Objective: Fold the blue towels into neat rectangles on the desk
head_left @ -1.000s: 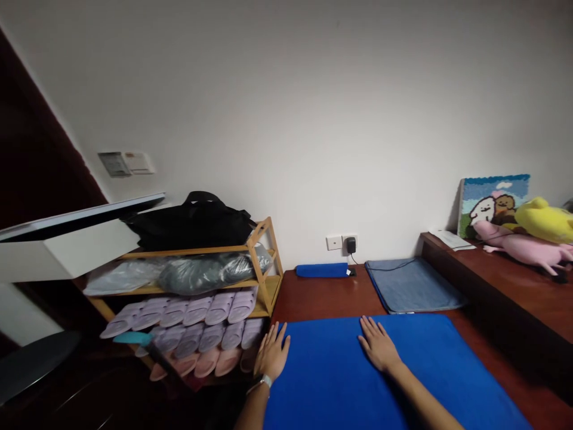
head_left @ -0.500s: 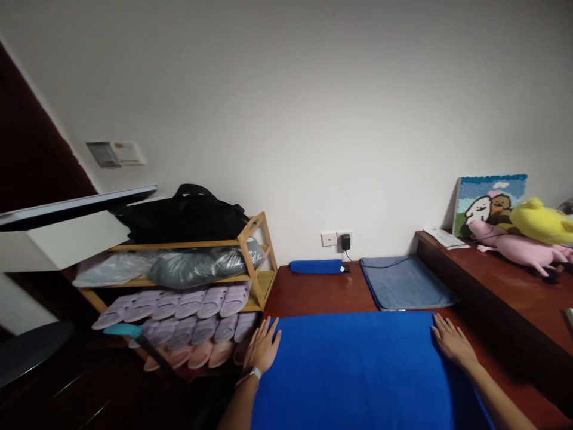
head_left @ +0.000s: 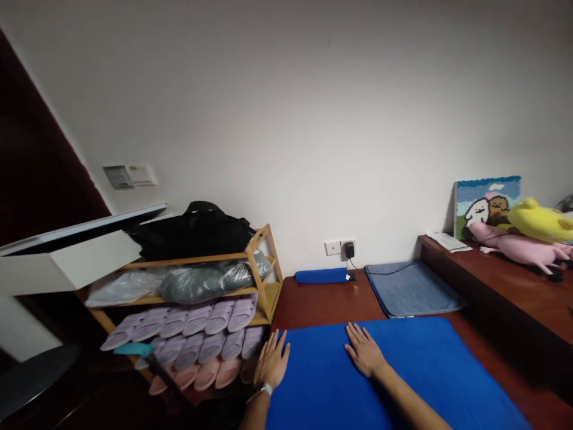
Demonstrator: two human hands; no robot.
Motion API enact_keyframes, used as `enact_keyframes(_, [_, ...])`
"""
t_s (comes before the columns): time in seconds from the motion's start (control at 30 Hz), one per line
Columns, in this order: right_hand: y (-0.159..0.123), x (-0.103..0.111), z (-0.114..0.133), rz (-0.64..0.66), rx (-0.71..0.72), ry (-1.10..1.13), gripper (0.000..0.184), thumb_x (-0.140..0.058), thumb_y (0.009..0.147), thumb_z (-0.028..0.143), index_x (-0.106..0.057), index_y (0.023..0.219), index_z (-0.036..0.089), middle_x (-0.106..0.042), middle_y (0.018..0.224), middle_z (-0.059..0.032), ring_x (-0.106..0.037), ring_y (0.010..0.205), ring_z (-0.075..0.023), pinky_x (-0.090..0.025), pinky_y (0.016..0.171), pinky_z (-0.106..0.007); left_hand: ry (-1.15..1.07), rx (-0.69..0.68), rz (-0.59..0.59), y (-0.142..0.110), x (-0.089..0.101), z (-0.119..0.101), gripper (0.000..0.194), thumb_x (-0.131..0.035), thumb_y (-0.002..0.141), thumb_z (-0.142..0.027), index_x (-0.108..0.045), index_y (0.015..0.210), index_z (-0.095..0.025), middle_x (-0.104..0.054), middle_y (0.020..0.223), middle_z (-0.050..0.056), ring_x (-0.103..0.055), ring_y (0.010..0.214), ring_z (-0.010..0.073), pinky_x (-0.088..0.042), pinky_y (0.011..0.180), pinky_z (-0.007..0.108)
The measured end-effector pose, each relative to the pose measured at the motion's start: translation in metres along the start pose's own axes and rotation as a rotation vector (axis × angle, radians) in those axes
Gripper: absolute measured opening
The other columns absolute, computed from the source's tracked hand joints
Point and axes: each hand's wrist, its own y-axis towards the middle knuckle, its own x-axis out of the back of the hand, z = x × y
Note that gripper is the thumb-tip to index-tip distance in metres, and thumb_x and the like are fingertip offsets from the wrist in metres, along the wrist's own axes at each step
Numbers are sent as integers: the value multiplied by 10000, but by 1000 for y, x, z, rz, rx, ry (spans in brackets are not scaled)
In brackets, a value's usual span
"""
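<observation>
A towel (head_left: 403, 376) lies spread on the table (head_left: 322, 301), both hands flat on its far part: the left hand (head_left: 272, 363) at its left edge, the right hand (head_left: 363, 353) nearer the middle. Behind it lie a rolled towel (head_left: 321, 275) and, to the right, a mat (head_left: 414, 288). A shoe rack (head_left: 210, 298) stands left of the table.

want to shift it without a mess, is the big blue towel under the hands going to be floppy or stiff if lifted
Probably floppy: the blue towel lies flat on the wooden surface like soft cloth. It likely slides or bunches when pushed, since the wood looks smooth. The left hand and right hand rest flat on it, so it seems thin and light.
</observation>
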Motion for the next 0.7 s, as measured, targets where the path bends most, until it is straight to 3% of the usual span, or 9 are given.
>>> enact_keyframes(0.1, [-16,12,-40,10,-99,-31,693,-276,1052,543,-346,1639,181,-307,1696,-89,-255,1591,-260,-208,1306,-510,20,-14,-10,3,-4,4,596,-308,1064,-441,-431,1602,-216,-377,1692,108,-358,1559,243,-293,1276,460])
enact_keyframes(0.33, [-97,74,-212,-16,-454,-156,653,-260,1020,533,-393,1619,309,-339,1694,-13,-286,1577,-271,-260,1275,-557,23,-4,-11,10,-9,8,610,-310,1046,-455,-443,1597,-228,-383,1691,91,-371,1553,243,-304,1271,454])
enact_keyframes(0.43, [-114,97,-269,-21,-477,-167,639,-284,997,556,-470,1574,354,-390,1670,-2,-344,1552,-294,-331,1240,-575,39,-3,-10,12,-10,11,620,-290,1041,-459,-447,1594,-228,-404,1681,80,-373,1552,233,-305,1272,443])
enact_keyframes(0.53, [-120,105,-299,-61,-445,-147,650,-290,982,590,-539,1533,350,-455,1634,-24,-422,1513,-306,-391,1214,-546,67,-3,-9,13,-10,13,631,-268,1036,-449,-439,1599,-220,-416,1674,68,-379,1548,217,-308,1272,421])
enact_keyframes(0.7, [-126,95,-307,-225,-437,-110,647,-262,992,602,-540,1529,372,-513,1603,-26,-460,1495,-296,-392,1205,-552,156,-32,-70,8,7,6,623,-302,1005,-418,-519,1552,-213,-491,1630,79,-436,1518,263,-311,1274,478])
